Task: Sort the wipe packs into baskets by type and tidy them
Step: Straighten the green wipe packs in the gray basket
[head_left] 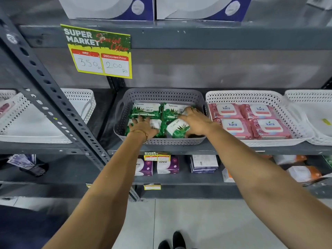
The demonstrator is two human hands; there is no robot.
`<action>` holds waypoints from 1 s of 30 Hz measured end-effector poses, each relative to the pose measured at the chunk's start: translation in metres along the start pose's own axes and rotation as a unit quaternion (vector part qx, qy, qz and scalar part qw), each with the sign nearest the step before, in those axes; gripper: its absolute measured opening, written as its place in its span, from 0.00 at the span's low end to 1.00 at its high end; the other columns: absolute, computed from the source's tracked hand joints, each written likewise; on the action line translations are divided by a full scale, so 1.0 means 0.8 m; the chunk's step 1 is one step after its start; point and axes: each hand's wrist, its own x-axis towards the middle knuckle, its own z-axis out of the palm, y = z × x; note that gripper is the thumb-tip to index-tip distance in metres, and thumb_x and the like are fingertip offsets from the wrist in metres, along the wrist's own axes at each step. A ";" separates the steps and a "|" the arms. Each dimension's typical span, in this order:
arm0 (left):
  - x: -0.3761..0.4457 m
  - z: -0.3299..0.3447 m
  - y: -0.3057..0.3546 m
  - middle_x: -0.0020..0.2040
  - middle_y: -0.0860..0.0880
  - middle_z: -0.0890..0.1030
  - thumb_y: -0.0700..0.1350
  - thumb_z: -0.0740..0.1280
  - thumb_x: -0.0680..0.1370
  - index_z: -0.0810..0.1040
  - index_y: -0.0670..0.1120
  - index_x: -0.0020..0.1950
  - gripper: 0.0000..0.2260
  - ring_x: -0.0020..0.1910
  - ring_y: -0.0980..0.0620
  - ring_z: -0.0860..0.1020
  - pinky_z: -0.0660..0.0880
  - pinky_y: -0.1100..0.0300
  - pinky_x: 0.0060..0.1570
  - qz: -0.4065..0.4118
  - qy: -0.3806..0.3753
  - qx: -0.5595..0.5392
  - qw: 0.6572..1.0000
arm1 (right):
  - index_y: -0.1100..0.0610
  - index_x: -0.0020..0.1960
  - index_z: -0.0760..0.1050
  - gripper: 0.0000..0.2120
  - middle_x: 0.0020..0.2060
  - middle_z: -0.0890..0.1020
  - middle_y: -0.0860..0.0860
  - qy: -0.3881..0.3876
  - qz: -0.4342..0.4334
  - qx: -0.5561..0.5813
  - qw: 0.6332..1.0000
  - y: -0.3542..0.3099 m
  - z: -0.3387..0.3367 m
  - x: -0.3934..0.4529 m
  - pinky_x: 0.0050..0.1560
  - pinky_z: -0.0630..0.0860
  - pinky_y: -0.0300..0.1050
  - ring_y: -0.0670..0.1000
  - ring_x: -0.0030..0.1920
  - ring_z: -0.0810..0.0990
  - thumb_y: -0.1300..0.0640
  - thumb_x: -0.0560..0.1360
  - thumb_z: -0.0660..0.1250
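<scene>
A grey perforated basket [161, 95] on the middle shelf holds several green-and-white Origami wipe packs [146, 110]. My left hand [143, 127] lies flat on the front-left pack, fingers spread. My right hand [195, 121] rests over the right-hand packs, its fingertips on the back-right pack and its thumb side against the tilted front-right pack [177, 129]. To the right, a white basket [251, 96] holds several pink Kara wipe packs [233, 125] laid flat in two rows.
More white baskets stand at far right [309, 97] and at left [77, 97] behind a slotted grey upright [53, 105]. A yellow price sign [100, 53] hangs from the shelf above. Boxed goods [167, 165] fill the lower shelf.
</scene>
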 end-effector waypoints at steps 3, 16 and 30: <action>-0.001 0.001 -0.008 0.77 0.42 0.43 0.59 0.60 0.75 0.46 0.50 0.76 0.36 0.75 0.37 0.41 0.45 0.41 0.73 0.001 -0.006 -0.001 1.000 | 0.54 0.71 0.64 0.43 0.67 0.67 0.61 0.019 0.020 -0.003 1.000 -0.017 0.001 0.006 0.69 0.62 0.56 0.61 0.68 0.65 0.38 0.63 0.74; 0.012 -0.008 -0.019 0.77 0.44 0.42 0.60 0.58 0.76 0.46 0.51 0.76 0.34 0.75 0.39 0.40 0.42 0.42 0.73 0.017 0.004 0.021 1.000 | 0.57 0.71 0.64 0.41 0.71 0.67 0.59 -0.002 0.030 0.052 0.998 -0.029 0.009 0.008 0.73 0.60 0.57 0.59 0.71 0.63 0.34 0.67 0.67; 0.072 0.000 -0.022 0.77 0.44 0.38 0.57 0.42 0.80 0.40 0.50 0.75 0.26 0.75 0.43 0.38 0.40 0.46 0.74 0.040 0.052 0.026 0.997 | 0.51 0.76 0.38 0.29 0.76 0.37 0.58 -0.002 0.191 0.149 0.970 -0.032 0.034 0.052 0.71 0.37 0.68 0.61 0.75 0.36 0.41 0.80 0.42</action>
